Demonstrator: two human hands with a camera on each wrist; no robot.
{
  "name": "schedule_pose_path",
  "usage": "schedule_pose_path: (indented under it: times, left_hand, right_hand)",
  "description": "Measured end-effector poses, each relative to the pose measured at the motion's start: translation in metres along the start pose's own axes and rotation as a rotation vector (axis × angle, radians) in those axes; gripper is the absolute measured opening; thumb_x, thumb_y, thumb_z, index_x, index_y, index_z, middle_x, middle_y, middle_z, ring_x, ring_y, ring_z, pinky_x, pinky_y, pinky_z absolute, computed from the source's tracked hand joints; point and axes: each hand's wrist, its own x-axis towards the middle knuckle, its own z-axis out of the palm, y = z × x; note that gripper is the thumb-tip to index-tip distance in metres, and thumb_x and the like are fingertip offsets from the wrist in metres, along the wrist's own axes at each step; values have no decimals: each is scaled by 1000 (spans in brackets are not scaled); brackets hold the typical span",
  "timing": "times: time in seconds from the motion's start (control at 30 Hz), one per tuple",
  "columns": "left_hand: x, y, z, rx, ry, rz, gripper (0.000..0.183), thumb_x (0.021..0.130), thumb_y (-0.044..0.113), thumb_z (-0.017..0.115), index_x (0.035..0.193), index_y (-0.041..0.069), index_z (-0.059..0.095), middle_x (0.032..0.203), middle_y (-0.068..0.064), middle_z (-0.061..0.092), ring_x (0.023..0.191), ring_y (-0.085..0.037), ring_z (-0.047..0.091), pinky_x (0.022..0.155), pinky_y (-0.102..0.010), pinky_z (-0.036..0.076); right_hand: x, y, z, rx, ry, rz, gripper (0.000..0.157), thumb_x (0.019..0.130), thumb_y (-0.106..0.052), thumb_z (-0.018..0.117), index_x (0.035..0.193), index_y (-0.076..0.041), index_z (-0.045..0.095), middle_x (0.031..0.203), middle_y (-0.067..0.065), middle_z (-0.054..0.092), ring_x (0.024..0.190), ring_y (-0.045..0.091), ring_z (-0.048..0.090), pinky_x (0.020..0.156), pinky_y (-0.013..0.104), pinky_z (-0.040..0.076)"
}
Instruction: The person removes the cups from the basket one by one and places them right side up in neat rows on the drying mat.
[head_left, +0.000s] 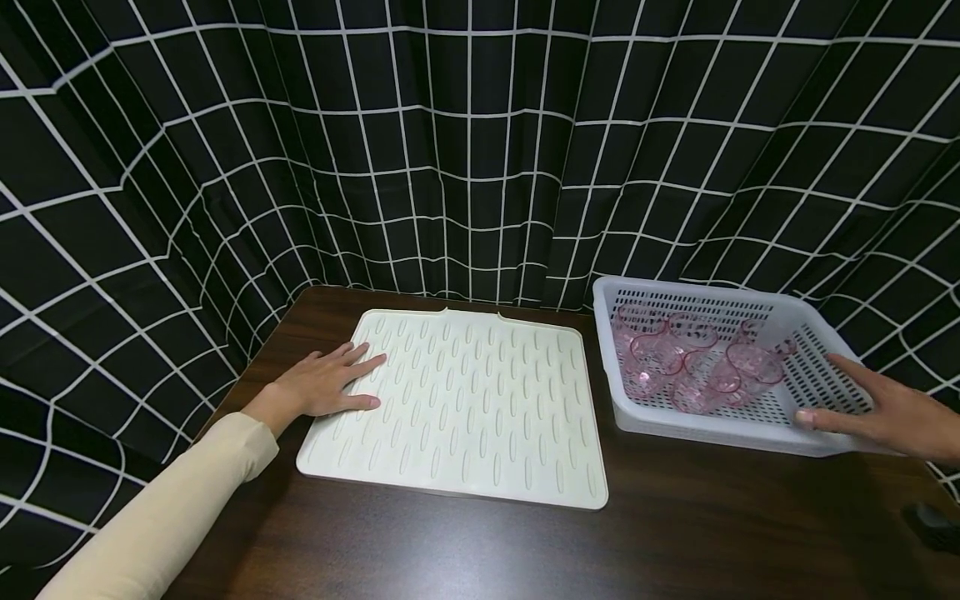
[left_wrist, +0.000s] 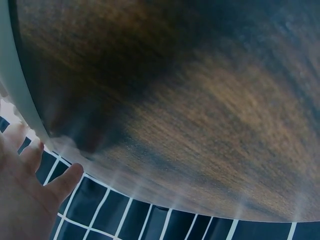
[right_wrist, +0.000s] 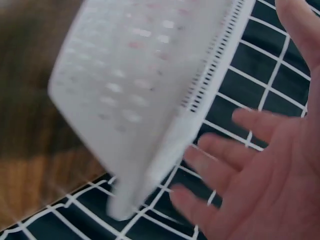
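Note:
My left hand (head_left: 326,385) lies with spread fingers on the left side of a white ridged drying mat (head_left: 480,408). In the left wrist view, part of the left hand (left_wrist: 30,185) appears at the lower left. My right hand (head_left: 892,412) is at the right end of a white plastic basket (head_left: 697,425), thumb and fingers apart. The right wrist view shows this hand (right_wrist: 250,170) with extended fingers beside the basket (right_wrist: 125,90); whether it touches the basket I cannot tell. Inside the basket lie several clear cups with pink rims (head_left: 705,375).
A dark wooden table (head_left: 450,550) carries the mat and the basket side by side. Black curtains with a white grid (head_left: 472,150) hang behind and on both sides. At the right table edge sits a small black object (head_left: 932,527).

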Motion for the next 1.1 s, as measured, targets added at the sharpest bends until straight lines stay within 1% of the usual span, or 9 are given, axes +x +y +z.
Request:
schedule_pose_path:
  times: [0.07,0.17,0.3,0.4,0.5,0.6,0.83,0.97,1.1]
  left_hand:
    - [0,-1,0,0,-1,-1,90,88,79,40,158,24,29,163,-17,22,148,-43,20,110,-71,20]
    - [-1,-1,0,-3,1,-4,90,88,80,40,158,24,29,163,-17,22,148,-43,20,110,-71,20]
    - [-1,-2,1,-6,1,-5,89,89,78,41,158,24,29,163,-18,22,148,-43,20,110,-71,20]
    - [-2,-2,2,-8,-3,-5,88,90,77,41,158,23,29,163,-18,21,148,-43,19,110,-71,20]
    - [-2,-2,2,-15,-3,-1,88,90,76,43,158,23,29,163,-17,22,148,-44,19,110,-71,21]
    - [-3,-2,1,-20,0,4,87,90,75,44,158,23,30,163,-17,23,148,-44,19,109,-71,21]
    - [-1,-2,0,-4,-6,13,88,90,77,41,159,23,28,163,-17,22,148,-43,19,109,-71,22]
    - [-1,-1,0,-2,-5,16,88,90,77,41,159,23,28,163,-17,23,148,-43,19,109,-71,22]
    - [-1,-1,-1,-4,-2,18,88,90,77,41,158,22,29,163,-18,23,148,-43,19,109,-71,23]
  right_hand:
    - [5,-6,-7,-24,-10,-36,119,90,-59,65,146,18,-7,131,57,15,110,73,26,90,81,25]
    - [14,-15,-17,-10,-13,-104,114,90,-51,69,147,18,-1,134,56,16,114,73,27,90,81,26]
    - [26,-23,-24,51,-16,-170,108,90,-40,74,149,18,5,139,54,19,119,72,29,89,81,28]
    - [34,-25,-27,93,-26,-192,105,90,-36,74,150,16,5,139,53,22,119,71,31,90,79,29]
    - [41,-26,-29,133,-36,-197,103,91,-33,74,151,15,4,138,53,23,119,72,31,90,78,31]
    - [46,-26,-30,153,-43,-183,102,93,-34,72,151,14,3,139,53,22,119,72,30,91,78,31]
    - [53,-24,-28,229,-81,-160,101,96,-35,67,152,12,-1,142,51,21,123,70,28,92,78,30]
    - [57,-22,-28,224,-105,-143,99,97,-39,65,152,12,2,141,51,23,124,70,28,91,79,30]
    - [61,-20,-28,218,-146,-123,98,97,-42,64,152,14,4,141,51,23,125,69,28,90,79,29]
